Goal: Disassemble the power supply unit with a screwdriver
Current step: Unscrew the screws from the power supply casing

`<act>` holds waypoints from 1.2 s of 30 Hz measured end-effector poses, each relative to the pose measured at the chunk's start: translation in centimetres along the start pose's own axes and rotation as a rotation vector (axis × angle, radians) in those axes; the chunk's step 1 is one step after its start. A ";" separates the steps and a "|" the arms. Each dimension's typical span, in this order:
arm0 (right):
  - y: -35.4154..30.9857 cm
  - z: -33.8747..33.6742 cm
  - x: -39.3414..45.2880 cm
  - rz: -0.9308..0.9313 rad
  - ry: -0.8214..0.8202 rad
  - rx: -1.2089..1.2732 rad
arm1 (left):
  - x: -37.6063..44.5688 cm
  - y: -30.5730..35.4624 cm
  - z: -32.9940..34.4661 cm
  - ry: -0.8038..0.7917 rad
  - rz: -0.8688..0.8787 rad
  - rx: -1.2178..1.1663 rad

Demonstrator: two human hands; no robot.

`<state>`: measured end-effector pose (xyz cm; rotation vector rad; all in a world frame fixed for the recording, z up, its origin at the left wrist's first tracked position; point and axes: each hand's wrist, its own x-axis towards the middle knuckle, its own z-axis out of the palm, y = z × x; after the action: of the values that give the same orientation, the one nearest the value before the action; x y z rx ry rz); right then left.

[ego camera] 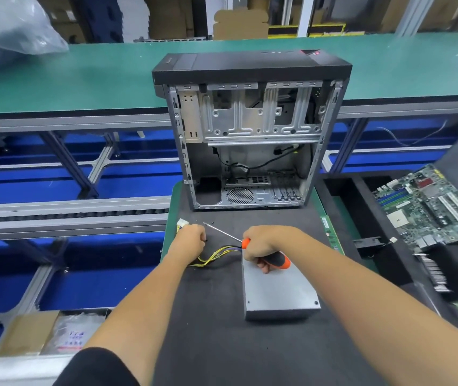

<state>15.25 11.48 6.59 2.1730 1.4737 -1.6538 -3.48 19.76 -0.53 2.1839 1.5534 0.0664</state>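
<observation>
On the worktop, the right hand grips a screwdriver over the power supply unit; the left hand clutches its cables.

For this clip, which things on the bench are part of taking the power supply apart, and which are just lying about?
In the job:
- power supply
- its cable bundle, gripped by the left hand
- screwdriver, held in the right hand

Lying about:
- empty computer case
- circuit board
- memory stick
- plastic bag
</observation>
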 end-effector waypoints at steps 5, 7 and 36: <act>0.2 0.1 -0.9 -0.071 0.031 -0.114 | -1.0 -0.4 -0.6 0.047 -0.022 -0.056; 0.3 0.3 -1.5 -0.112 0.051 -0.173 | -1.7 -0.5 -1.3 0.083 -0.041 -0.090; 1.4 -3.4 -18.5 -0.540 0.485 -0.621 | -14.6 14.9 4.7 -0.016 0.340 -0.348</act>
<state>19.04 0.67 21.54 1.9664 2.4470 -0.5513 5.81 1.12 4.31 2.1288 1.0527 0.3938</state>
